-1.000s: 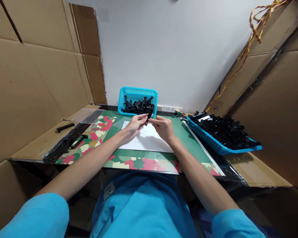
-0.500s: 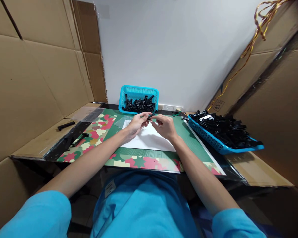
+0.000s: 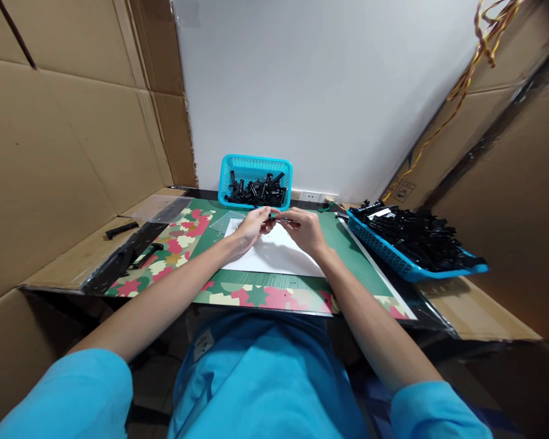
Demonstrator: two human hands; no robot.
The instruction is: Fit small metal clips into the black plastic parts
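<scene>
Above the white paper (image 3: pixel 274 259), my left hand (image 3: pixel 252 228) is closed on a small black plastic part (image 3: pixel 272 217), most of it covered by the fingers. Just right of it, my right hand (image 3: pixel 307 230) has its fingers pinched together, and their tips meet the part. A thin dark shape shows under the right fingers; whether it belongs to the part or is a separate thing I cannot tell. Behind the hands stands a blue basket (image 3: pixel 256 162) with many black plastic parts (image 3: pixel 258 192) in it.
A second blue basket (image 3: pixel 393 263), heaped with black parts, stands tilted at the right. Several loose black parts (image 3: pixel 149 255) lie at the left, one (image 3: pixel 121 230) on cardboard. Clear film (image 3: pixel 160 209) lies there too. Cardboard walls (image 3: pixel 73 122) flank the table; a yellow-brown twisted cord (image 3: pixel 457 100) hangs right.
My right hand has turned slightly, its fingers now lower and flatter against the part. The black part that stuck up between the hands now lies lower, more hidden by the fingers.
</scene>
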